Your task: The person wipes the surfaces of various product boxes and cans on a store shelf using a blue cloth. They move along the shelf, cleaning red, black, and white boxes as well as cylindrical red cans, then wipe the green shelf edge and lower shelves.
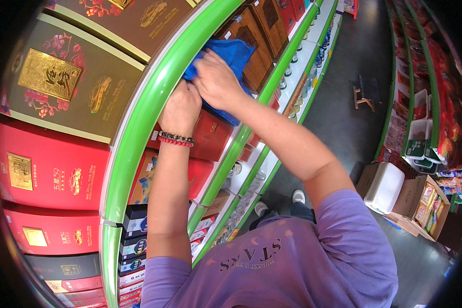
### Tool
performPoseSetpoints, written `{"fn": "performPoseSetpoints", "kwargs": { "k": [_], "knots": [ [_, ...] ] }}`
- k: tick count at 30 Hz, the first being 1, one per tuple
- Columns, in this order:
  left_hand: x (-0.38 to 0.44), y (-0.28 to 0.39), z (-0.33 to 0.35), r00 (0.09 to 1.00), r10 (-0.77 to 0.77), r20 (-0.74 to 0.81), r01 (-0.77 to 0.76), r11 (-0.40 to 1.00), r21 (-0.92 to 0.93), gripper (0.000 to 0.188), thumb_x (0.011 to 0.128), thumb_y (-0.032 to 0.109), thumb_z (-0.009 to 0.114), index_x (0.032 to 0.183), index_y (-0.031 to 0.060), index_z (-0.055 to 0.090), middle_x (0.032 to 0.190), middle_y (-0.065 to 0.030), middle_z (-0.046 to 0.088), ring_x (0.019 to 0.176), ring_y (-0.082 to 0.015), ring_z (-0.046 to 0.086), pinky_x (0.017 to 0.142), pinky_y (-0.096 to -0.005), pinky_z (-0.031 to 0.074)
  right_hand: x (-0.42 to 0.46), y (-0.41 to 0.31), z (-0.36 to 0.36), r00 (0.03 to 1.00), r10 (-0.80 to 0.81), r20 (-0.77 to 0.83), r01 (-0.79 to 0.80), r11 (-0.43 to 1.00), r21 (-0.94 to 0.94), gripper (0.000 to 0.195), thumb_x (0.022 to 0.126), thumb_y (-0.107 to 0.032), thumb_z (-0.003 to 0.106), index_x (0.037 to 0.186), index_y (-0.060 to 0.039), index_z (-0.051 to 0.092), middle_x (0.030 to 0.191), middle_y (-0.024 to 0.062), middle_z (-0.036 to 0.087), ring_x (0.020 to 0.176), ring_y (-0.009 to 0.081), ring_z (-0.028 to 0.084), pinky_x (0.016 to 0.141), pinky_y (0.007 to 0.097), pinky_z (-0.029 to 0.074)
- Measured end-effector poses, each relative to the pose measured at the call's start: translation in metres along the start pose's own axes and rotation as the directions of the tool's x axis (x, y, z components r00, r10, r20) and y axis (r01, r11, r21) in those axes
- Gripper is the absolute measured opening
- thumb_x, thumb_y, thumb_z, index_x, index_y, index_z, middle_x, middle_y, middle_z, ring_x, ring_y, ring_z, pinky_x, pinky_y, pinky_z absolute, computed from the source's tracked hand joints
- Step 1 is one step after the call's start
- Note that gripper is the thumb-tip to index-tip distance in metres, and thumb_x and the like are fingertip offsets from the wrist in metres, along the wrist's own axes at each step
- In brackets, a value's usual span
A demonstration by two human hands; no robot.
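Observation:
A blue cloth [236, 57] hangs in front of boxes on a shelf, its lower part dropping beneath my right forearm. My right hand [215, 79] grips a bunched part of it, the fingers slightly blurred. Right beside it, my left hand [181, 103] is curled at the cloth's near edge, with its fingertips hidden; beaded bracelets [176, 139] circle that wrist. Both hands are just under the green front rail [146, 111] of the upper shelf. Brown wooden boxes [250, 48] and red boxes [215, 134] stand behind and below the cloth.
On the upper shelf, large brown gift boxes [67, 77] and red boxes [50, 165] stand close to the rail. Lower shelves hold glass bottles [283, 82]. Across the aisle are a small folding stool [365, 92], a white lidded bin [385, 186] and a carton of packets [415, 200].

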State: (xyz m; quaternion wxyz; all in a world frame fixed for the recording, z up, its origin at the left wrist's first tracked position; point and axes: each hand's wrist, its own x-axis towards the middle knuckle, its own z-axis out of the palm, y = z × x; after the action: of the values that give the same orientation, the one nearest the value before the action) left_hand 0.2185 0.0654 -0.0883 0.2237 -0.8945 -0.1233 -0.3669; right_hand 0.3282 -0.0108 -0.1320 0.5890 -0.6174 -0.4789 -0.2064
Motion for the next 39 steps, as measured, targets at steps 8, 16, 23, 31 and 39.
{"fn": "performPoseSetpoints", "kwargs": {
  "k": [8, 16, 23, 31, 39],
  "knots": [
    [0.001, 0.004, -0.004, 0.995, 0.029, -0.095, -0.031, 0.999, -0.024, 0.019, 0.08, 0.013, 0.06, 0.092, 0.0067, 0.073, 0.072, -0.0208, 0.067, 0.06, -0.0406, 0.064, 0.055, -0.0513, 0.054, 0.085, -0.002, -0.016, 0.839, 0.137, 0.527, 0.054, 0.942, -0.33, 0.033, 0.092, -0.031, 0.058, 0.119, -0.0162, 0.071, 0.121, 0.012, 0.07, 0.112, 0.0303, 0.067, 0.095, 0.0411, 0.052],
    [-0.002, 0.004, -0.001, 0.999, -0.039, 0.003, 0.039, 0.997, 0.061, 0.02, 0.079, 0.014, 0.06, 0.092, 0.0064, 0.073, 0.07, -0.0195, 0.067, 0.059, -0.0397, 0.064, 0.054, -0.0501, 0.055, 0.1, 0.018, 0.036, 0.832, -0.144, 0.536, 0.152, 0.988, 0.029, 0.038, 0.091, -0.042, 0.061, 0.118, -0.016, 0.072, 0.119, 0.0112, 0.071, 0.108, 0.0301, 0.066, 0.09, 0.0408, 0.053],
    [-0.003, 0.0, -0.003, 0.998, -0.054, -0.04, 0.055, 0.999, 0.004, 0.021, 0.076, 0.007, 0.062, 0.094, 0.0011, 0.072, 0.081, -0.0219, 0.068, 0.07, -0.0408, 0.065, 0.063, -0.0505, 0.054, 0.073, -0.011, -0.008, 0.873, -0.024, 0.488, 0.007, 0.999, 0.037, 0.031, 0.09, -0.034, 0.059, 0.105, -0.0102, 0.072, 0.109, 0.0178, 0.071, 0.1, 0.0351, 0.066, 0.085, 0.0458, 0.052],
    [0.006, 0.006, -0.006, 0.996, -0.045, -0.074, 0.042, 0.998, -0.048, 0.037, 0.08, 0.012, 0.058, 0.113, -0.005, 0.064, 0.104, -0.0301, 0.065, 0.089, -0.0471, 0.064, 0.079, -0.0552, 0.052, 0.016, 0.023, -0.01, 0.935, -0.346, 0.081, 0.343, 0.938, 0.049, 0.028, 0.09, -0.02, 0.062, 0.112, -0.0028, 0.068, 0.117, 0.0169, 0.068, 0.113, 0.037, 0.061, 0.096, 0.046, 0.049],
    [-0.002, 0.012, 0.005, 0.988, -0.107, 0.114, 0.082, 0.976, 0.203, 0.046, 0.082, 0.023, 0.058, 0.127, 0.0129, 0.066, 0.083, -0.0241, 0.071, 0.069, -0.0405, 0.07, 0.066, -0.0579, 0.056, -0.155, 0.039, 0.036, 0.943, 0.332, 0.003, -0.33, 0.936, 0.121, 0.056, 0.089, -0.016, 0.069, 0.137, 0.0057, 0.049, 0.154, 0.0242, 0.038, 0.146, 0.0422, 0.03, 0.12, 0.0454, 0.029]
  ]
}}
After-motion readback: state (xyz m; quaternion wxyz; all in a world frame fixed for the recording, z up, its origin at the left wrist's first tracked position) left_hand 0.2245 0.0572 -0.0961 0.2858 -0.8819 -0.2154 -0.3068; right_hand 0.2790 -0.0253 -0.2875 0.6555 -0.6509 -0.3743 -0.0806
